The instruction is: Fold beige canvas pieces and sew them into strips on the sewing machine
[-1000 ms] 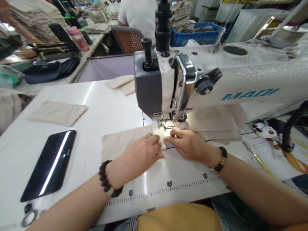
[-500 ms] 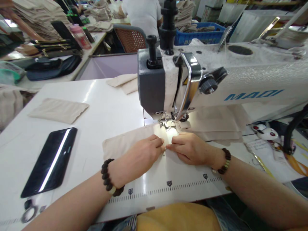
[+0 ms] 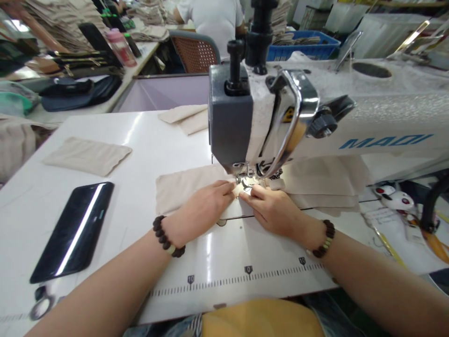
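A piece of beige fabric (image 3: 184, 185) lies flat on the machine bed, its right end running under the presser foot (image 3: 246, 181) of the sewing machine (image 3: 229, 124). My left hand (image 3: 203, 203) is closed on the near edge of the fabric, fingers pressed together just left of the foot. Close in front of the foot, my right hand (image 3: 273, 210) pinches the same edge with its fingertips. The two sets of fingertips nearly meet. The needle point is hidden by the foot and my fingers.
Stacked beige panels (image 3: 322, 182) lie right of the needle. On the left are a folded beige piece (image 3: 87, 157), a phone (image 3: 73, 229) and a small ring-shaped item (image 3: 41, 306). Tweezers (image 3: 382, 238) lie at right. Behind sit a person (image 3: 212, 21) and a blue crate (image 3: 305, 45).
Both my hands have moved away from me, closer to the presser foot, and the fabric's near edge has gone with them. The view has shifted slightly.
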